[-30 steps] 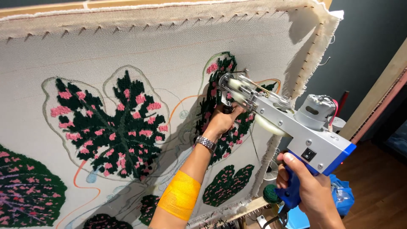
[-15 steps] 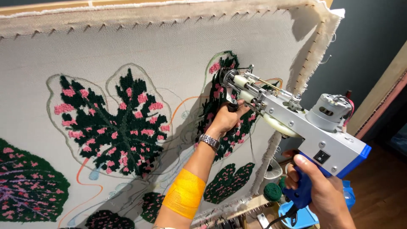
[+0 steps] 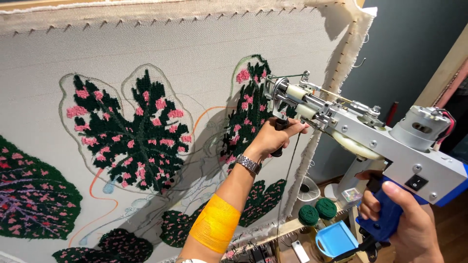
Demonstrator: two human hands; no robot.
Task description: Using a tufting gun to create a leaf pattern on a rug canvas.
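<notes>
- Left hand (image 3: pixel 274 138): fingers curled tight round the black front handle (image 3: pixel 279 127) of the tufting gun (image 3: pixel 360 134); steel watch at the wrist, yellow wrap on the forearm.
- Right hand (image 3: pixel 407 219): closed on the gun's blue rear grip (image 3: pixel 387 214).
- Gun nose pressed to the stretched cloth (image 3: pixel 195 53), at the half-filled leaf (image 3: pixel 248 104) near the frame's right edge.
- Done: several leaves tufted dark green with pink spots. Left, by my reading: outlined patches, orange lines, bare cloth.
- Below: two green yarn balls (image 3: pixel 317 212).

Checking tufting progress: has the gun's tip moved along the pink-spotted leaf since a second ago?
Cannot tell. The tufting gun tip sits at about the same spot on the narrow dark leaf by the frame's right edge; the camera shifted, not clearly the gun.
</notes>
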